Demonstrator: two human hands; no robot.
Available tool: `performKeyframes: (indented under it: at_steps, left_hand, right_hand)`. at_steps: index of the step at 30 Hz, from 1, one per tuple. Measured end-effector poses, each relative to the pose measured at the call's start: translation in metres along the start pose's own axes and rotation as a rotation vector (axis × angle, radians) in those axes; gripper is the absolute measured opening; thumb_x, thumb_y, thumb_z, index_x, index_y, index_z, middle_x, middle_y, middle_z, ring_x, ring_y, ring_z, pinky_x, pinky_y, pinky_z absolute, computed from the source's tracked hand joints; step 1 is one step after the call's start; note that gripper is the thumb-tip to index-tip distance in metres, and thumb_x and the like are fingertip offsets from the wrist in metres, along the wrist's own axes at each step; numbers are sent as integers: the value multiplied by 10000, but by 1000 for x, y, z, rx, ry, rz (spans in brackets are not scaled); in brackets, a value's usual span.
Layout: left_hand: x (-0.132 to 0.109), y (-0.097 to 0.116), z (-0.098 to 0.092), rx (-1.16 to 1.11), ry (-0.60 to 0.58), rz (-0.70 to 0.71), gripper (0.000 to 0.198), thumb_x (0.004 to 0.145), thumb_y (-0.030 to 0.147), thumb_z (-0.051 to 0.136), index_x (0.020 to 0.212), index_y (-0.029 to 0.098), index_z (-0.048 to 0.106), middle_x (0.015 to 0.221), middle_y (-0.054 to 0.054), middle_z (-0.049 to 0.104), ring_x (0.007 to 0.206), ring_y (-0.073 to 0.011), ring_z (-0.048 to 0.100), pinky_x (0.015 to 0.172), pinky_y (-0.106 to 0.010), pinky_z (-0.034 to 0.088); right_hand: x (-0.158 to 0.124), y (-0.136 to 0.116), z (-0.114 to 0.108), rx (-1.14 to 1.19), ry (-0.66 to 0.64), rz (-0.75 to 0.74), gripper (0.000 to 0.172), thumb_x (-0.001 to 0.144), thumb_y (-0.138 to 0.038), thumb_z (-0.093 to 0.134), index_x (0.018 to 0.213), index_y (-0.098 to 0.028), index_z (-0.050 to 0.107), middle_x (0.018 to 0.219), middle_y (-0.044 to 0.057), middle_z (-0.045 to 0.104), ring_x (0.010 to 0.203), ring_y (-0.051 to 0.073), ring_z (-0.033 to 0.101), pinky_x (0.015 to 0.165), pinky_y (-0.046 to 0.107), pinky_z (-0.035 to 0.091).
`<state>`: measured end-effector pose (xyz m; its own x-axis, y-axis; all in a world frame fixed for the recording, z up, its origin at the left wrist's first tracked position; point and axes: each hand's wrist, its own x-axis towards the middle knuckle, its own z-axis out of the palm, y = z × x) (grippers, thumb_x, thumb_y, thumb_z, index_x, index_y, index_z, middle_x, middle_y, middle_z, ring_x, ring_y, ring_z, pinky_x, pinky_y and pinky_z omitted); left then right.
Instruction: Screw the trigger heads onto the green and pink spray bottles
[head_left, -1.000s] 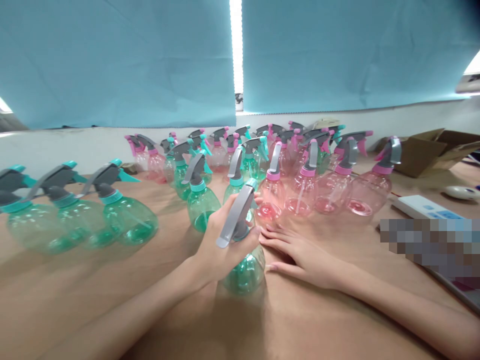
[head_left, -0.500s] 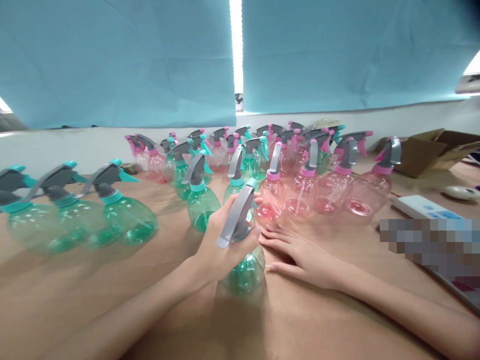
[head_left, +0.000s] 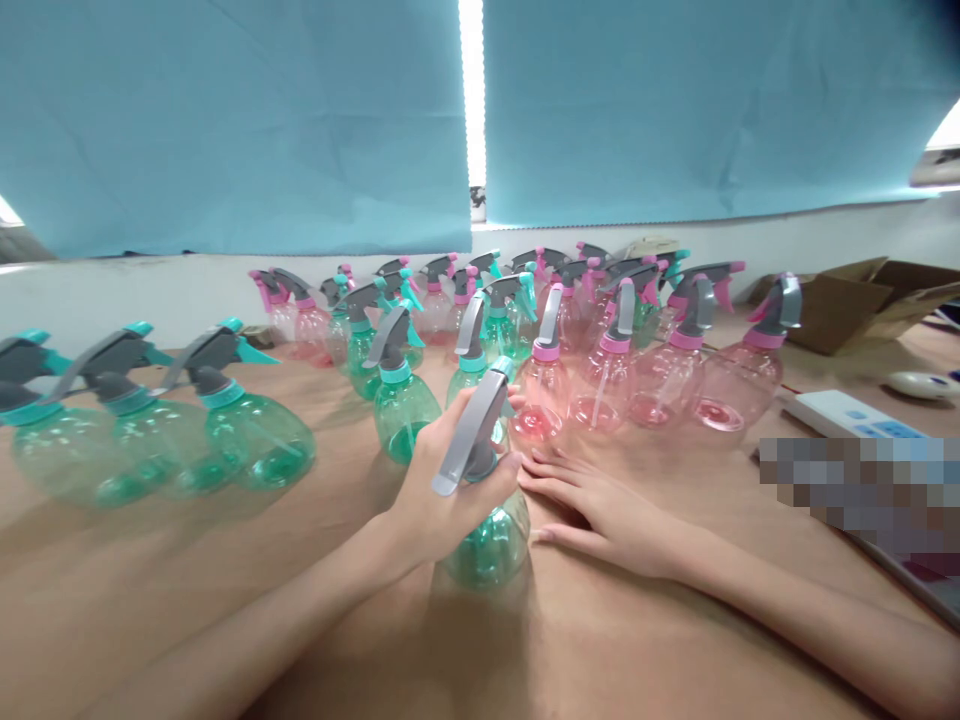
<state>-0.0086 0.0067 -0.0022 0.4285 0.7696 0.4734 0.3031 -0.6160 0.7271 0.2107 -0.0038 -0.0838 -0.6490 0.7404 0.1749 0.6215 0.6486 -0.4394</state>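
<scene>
Head view: bare tan tabletop (head_left: 360, 640) across the lower part; both of the person's hands near its middle
Left hand (head_left: 431, 495): curled round the neck of a rounded, translucent green plastic spray bottle (head_left: 491, 550), thumb on the near side, some fingertips showing past the far side
Held bottle: centre foreground, just left of the right hand; its long grey lever (head_left: 472, 430) slants over the left hand, its turquoise nozzle (head_left: 504, 368) faces away from the camera
Right hand (head_left: 607, 515): palm down on the tabletop, fingers extended and slightly spread, grasping nothing; its fingertips lie close to the held bottle and the left thumb, contact hard to tell
Green bottles: three translucent green spray bottles (head_left: 262, 435) to the left; two more (head_left: 405, 415) just beyond the left hand
Pink bottles: four translucent pink spray bottles (head_left: 604, 385) in a row beyond the right hand
Back: mixed pink and green spray bottles (head_left: 499, 330) crowded before a white wall (head_left: 187, 300); brown cardboard box (head_left: 832, 310) at the right
</scene>
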Motion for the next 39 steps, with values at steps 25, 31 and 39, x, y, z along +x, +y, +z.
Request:
performKeyframes:
  at_steps: [25, 31, 39]
  left_hand:
    - [4, 7, -1, 46, 48, 35, 136, 724, 182, 527, 841, 223, 470, 724, 29, 433, 592, -128, 413, 587, -295, 420]
    - [5, 10, -2, 42, 39, -14, 166, 717, 190, 534, 860, 231, 460, 700, 43, 417, 545, -114, 364, 545, -277, 375]
    - [2, 17, -2, 8, 49, -54, 116, 753, 224, 527, 807, 231, 425, 654, 56, 416, 487, -96, 354, 496, -266, 344]
  right_hand:
    - [1, 1, 0, 6, 5, -15, 671, 959, -568, 480, 1526, -239, 340, 1521, 116, 436, 1408, 305, 375, 1159, 519, 296]
    - [1, 2, 0, 27, 16, -25, 645, 954, -564, 495, 1513, -267, 368, 1527, 100, 428, 1404, 312, 380, 1155, 528, 296]
    - [1, 1, 0, 8, 10, -22, 674, 956, -570, 485, 1529, -249, 333, 1523, 109, 433, 1411, 307, 370, 1159, 524, 293]
